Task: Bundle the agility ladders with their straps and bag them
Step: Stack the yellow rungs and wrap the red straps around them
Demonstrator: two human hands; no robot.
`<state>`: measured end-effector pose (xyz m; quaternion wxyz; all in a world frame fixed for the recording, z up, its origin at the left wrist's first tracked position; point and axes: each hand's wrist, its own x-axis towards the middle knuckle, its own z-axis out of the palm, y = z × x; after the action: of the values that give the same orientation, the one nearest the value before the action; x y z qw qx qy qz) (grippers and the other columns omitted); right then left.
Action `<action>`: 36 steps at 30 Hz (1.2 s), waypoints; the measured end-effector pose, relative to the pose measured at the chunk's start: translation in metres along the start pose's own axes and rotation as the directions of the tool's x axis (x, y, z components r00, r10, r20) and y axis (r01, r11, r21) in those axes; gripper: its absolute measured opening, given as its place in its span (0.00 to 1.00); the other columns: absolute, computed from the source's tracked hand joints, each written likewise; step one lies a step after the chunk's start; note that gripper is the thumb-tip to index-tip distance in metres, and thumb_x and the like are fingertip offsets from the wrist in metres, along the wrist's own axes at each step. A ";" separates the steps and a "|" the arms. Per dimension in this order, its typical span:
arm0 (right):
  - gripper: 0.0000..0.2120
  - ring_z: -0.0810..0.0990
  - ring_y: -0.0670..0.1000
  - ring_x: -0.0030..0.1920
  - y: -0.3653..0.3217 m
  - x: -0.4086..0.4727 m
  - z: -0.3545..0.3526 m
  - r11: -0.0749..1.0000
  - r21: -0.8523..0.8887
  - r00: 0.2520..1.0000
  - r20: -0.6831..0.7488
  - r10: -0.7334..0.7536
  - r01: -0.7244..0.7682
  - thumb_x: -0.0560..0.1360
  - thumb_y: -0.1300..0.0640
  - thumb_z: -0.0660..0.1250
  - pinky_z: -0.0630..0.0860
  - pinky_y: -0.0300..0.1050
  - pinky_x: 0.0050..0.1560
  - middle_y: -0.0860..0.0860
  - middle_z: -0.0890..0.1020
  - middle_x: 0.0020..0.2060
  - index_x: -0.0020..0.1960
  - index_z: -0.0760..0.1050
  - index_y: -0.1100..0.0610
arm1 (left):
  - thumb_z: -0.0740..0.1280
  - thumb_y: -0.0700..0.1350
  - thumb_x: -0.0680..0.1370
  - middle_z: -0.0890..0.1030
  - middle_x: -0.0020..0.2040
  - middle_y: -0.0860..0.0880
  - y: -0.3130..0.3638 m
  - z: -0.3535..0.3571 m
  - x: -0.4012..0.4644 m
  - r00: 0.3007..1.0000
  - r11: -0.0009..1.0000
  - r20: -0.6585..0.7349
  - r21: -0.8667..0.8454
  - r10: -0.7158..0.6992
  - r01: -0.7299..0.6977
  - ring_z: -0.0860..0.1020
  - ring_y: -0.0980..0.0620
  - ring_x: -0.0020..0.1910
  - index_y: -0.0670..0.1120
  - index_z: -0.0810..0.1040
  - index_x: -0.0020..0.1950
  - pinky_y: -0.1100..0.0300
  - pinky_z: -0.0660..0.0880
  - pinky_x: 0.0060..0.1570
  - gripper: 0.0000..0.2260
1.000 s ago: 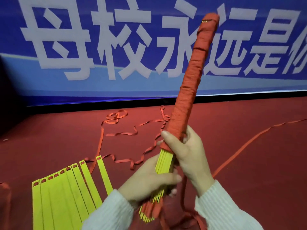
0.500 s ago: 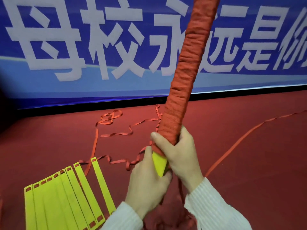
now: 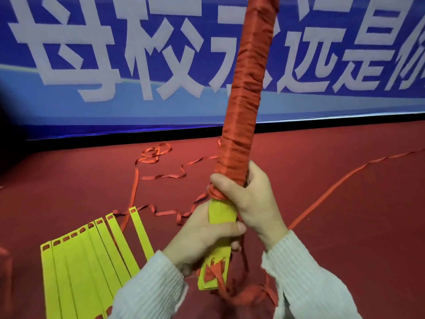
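Ladder bundle [image 3: 241, 125], a stack of yellow rungs almost wholly wound in orange strap, stood nearly upright in front of the person, leaning a little to the right, with its top out of view above. Only a short stretch of yellow [image 3: 222, 212] showed bare between the two hands, and the bottom end with its orange knots [image 3: 212, 271] hung just below the left hand. The right hand [image 3: 250, 199] was clamped round the lowest turns of the wrap, thumb laid across the front and fingers curled behind. The left hand [image 3: 202, 240] gripped the bare yellow part lower down, its thumb pressed across the front face.

By my reading, the step in hand was the winding itself, close to its end. The next move seemed to call for carrying the strap on down over the bare yellow while the right hand kept the finished turns tight, then securing the tail.

Loose orange strap [image 3: 161, 176] trailed over the red floor [image 3: 345, 215] behind. A second ladder [image 3: 92, 254] lay fanned out flat at the lower left, not yet wound. No bag was in view.

The blue banner [image 3: 115, 65] behind bore large white Chinese characters, cut off at the edges; 校, 永, 远 and 是 could be read. No brand or label showed on the ladders.
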<state>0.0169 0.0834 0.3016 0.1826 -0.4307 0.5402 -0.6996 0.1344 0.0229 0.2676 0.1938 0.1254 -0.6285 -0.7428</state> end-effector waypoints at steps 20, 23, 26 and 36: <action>0.29 0.85 0.54 0.39 0.009 0.003 -0.003 0.988 0.053 0.987 -0.055 0.151 -0.148 0.61 0.41 0.78 0.80 0.51 0.41 0.53 0.87 0.40 0.56 0.71 0.49 | 0.75 0.38 0.66 0.76 0.38 0.47 -0.005 0.001 0.003 0.994 0.994 -0.087 0.095 0.064 -0.056 0.73 0.48 0.33 0.42 0.74 0.56 0.52 0.73 0.33 0.21; 0.21 0.85 0.67 0.47 0.009 0.004 -0.002 0.987 0.110 0.993 0.036 0.113 -0.116 0.63 0.44 0.79 0.80 0.62 0.47 0.61 0.85 0.43 0.52 0.76 0.45 | 0.73 0.36 0.65 0.73 0.38 0.44 0.002 0.003 -0.003 0.998 0.994 0.067 -0.113 0.022 -0.015 0.73 0.48 0.31 0.41 0.76 0.50 0.54 0.74 0.36 0.16; 0.20 0.86 0.53 0.42 0.008 0.002 0.000 0.987 -0.151 0.996 -0.069 0.050 -0.060 0.63 0.41 0.78 0.82 0.59 0.48 0.51 0.87 0.42 0.51 0.76 0.41 | 0.71 0.34 0.69 0.79 0.38 0.44 0.004 0.006 -0.004 0.998 0.999 0.052 -0.043 -0.023 0.026 0.79 0.47 0.35 0.41 0.77 0.49 0.53 0.79 0.41 0.11; 0.19 0.70 0.41 0.32 -0.009 0.006 -0.023 0.886 -0.458 0.978 0.140 0.157 -0.077 0.79 0.44 0.70 0.67 0.41 0.37 0.43 0.74 0.28 0.39 0.80 0.58 | 0.69 0.44 0.71 0.75 0.33 0.49 -0.006 -0.019 0.001 0.860 0.756 -0.367 0.654 0.355 -0.033 0.74 0.45 0.32 0.51 0.72 0.49 0.41 0.74 0.37 0.09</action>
<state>-0.0031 0.0967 0.3114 0.1661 -0.4868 0.6944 -0.5032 0.1409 0.0064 0.2583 0.3652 0.2903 -0.7826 -0.4123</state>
